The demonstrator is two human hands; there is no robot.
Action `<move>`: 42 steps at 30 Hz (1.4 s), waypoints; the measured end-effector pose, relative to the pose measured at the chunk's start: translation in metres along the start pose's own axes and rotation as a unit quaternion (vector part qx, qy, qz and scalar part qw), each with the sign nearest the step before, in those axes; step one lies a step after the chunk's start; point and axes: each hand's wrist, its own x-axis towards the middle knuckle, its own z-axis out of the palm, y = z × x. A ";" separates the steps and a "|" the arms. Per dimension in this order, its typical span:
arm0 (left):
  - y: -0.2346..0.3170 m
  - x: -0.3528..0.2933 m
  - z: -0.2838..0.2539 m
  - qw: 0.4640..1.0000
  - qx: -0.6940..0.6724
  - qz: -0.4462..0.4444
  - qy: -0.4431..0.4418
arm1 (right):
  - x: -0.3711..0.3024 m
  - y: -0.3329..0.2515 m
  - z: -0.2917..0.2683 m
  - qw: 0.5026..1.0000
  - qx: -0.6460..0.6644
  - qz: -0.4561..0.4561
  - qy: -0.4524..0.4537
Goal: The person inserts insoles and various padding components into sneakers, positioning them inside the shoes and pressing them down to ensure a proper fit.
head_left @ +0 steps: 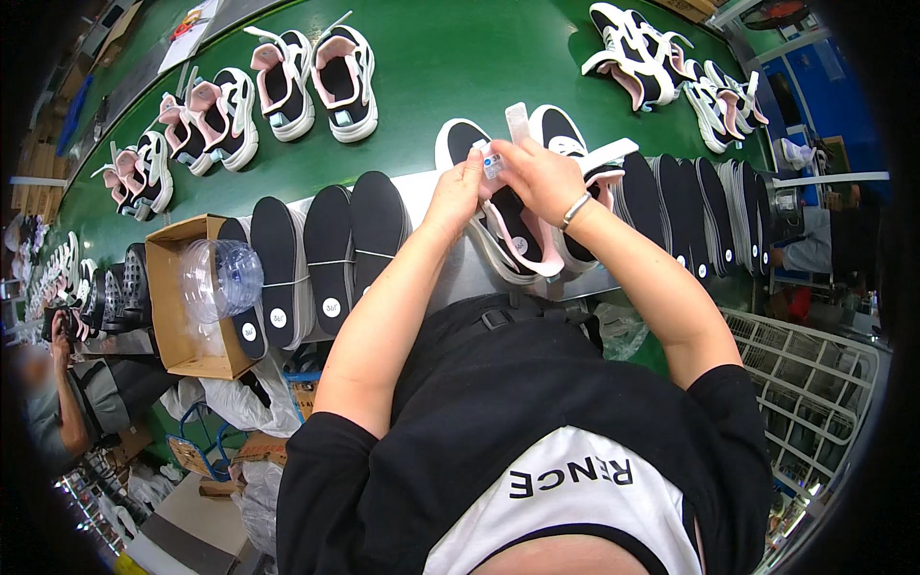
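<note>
A black, white and pink sneaker (pixel 503 230) stands upright before me, toe pointing away. My left hand (pixel 456 196) pinches the left side of its pale pink tongue, which bears a small printed label (pixel 493 163). On the tongue's other side, my right hand (pixel 544 180) grips with thumb and fingers; a bracelet circles that wrist. The sneaker's white strap (pixel 517 122) sticks up, unfastened, behind my right fingers. A matching sneaker (pixel 554 125) stands close on the right, partly covered by my right hand, its white strap (pixel 610 153) loose as well.
Black insole stacks (pixel 328 254) line the near edge on the left, with more insoles (pixel 674 201) on the right. A cardboard box (pixel 177 331) holds clear plastic. Several sneakers (pixel 345 86) stand on the green table (pixel 441 57). Another person (pixel 72 402) is at far left; a wire rack (pixel 815 393) stands right.
</note>
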 end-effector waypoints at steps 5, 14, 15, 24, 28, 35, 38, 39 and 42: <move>0.012 -0.002 0.005 1.000 -0.001 -0.008 0.008 | 0.006 0.004 0.006 1.000 0.008 -0.010 -0.003; -0.003 -0.010 -0.019 0.991 -0.094 0.061 -0.071 | -0.005 0.021 -0.030 0.733 0.643 0.147 -0.170; 0.006 -0.018 -0.018 0.986 -0.129 0.063 -0.081 | -0.013 0.022 -0.037 0.747 0.628 0.155 -0.154; 0.037 -0.015 -0.003 0.812 0.258 0.437 0.289 | -0.060 0.024 -0.039 0.874 0.421 0.241 -0.014; 0.057 -0.059 0.016 0.837 0.201 0.494 0.122 | -0.065 0.000 -0.041 0.885 0.410 0.214 0.044; 0.063 -0.094 -0.023 0.948 0.136 0.287 0.034 | -0.081 -0.008 -0.035 0.873 0.453 0.178 0.027; 0.086 -0.125 -0.104 0.762 0.387 0.376 0.358 | -0.099 0.044 -0.026 0.936 0.320 0.145 0.018; 0.090 -0.138 -0.134 0.681 0.431 0.393 0.443 | -0.105 0.059 -0.025 0.956 0.259 0.138 -0.006; 0.090 -0.178 -0.190 0.628 0.521 0.135 0.562 | -0.134 0.094 -0.017 0.990 0.090 0.102 -0.047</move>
